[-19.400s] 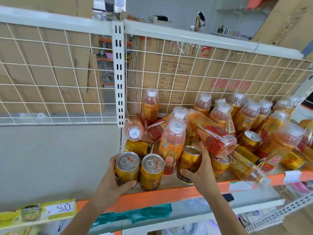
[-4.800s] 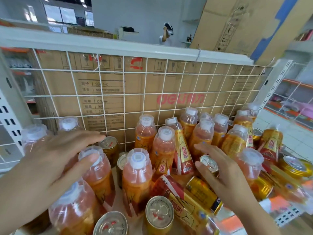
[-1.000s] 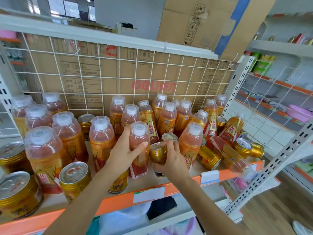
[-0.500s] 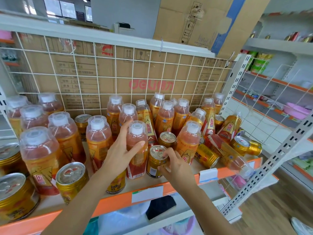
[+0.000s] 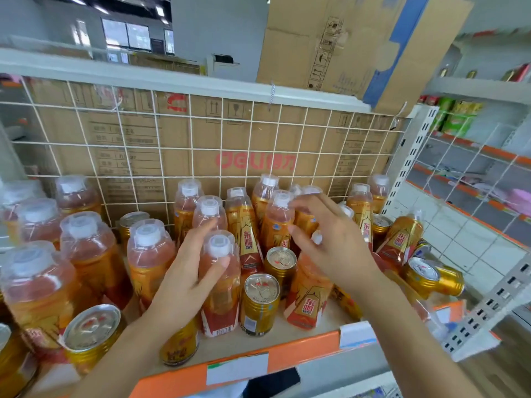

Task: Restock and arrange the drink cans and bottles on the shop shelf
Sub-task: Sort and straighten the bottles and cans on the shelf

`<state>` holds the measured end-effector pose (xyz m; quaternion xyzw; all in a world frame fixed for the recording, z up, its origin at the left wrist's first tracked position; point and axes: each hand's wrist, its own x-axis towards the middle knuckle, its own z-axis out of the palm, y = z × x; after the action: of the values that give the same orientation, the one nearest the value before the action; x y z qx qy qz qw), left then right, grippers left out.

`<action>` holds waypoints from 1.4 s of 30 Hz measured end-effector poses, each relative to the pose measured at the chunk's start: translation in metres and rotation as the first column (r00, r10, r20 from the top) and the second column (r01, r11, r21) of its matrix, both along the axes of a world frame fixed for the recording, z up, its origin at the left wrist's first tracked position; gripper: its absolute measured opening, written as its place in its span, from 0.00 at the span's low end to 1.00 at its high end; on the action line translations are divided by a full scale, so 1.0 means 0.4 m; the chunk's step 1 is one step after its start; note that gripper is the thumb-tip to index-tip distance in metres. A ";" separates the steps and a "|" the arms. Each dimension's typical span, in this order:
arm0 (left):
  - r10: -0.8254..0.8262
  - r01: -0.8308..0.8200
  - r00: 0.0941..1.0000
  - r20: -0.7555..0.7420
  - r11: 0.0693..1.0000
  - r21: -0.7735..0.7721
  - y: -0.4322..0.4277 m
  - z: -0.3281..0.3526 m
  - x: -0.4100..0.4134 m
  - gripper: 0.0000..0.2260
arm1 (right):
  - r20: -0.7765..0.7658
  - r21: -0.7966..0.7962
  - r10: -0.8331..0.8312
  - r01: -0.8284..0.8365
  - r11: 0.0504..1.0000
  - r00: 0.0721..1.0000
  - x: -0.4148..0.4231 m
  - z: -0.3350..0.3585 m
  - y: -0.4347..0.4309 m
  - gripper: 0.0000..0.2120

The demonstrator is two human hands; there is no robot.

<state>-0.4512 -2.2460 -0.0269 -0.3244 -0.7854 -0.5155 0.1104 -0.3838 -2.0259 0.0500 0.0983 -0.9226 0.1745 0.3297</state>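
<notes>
Since half a second ago the right hand (image 5: 330, 248) is letting go of the front can (image 5: 260, 301), which is standing free near the orange edge of the shelf (image 5: 301, 354). That hand is now rising over the back bottles (image 5: 280, 219), its fingers spread wide and holding nothing. The left hand (image 5: 189, 277) is keeping its place, with thumb and fingers curling around the shoulder of the front bottle (image 5: 221, 297), just left of that can. I am judging this bottle to be full, so rather heavy, with a smooth film that is probably slippery. Being tall, it is likely tipping easily. Taking it at the body below the shoulder is looking safer than at the cap.
</notes>
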 end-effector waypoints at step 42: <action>0.519 -0.328 0.854 -0.005 0.532 -0.781 0.164 0.163 -0.247 0.28 | 0.668 0.228 0.352 -0.630 0.742 0.655 -0.475 0.070 0.028 0.23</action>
<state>-0.5498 -2.1804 0.0381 -0.0767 -0.9886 -0.1294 -0.0037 -0.5737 -2.0149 0.0781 0.3648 -0.9265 0.0670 -0.0640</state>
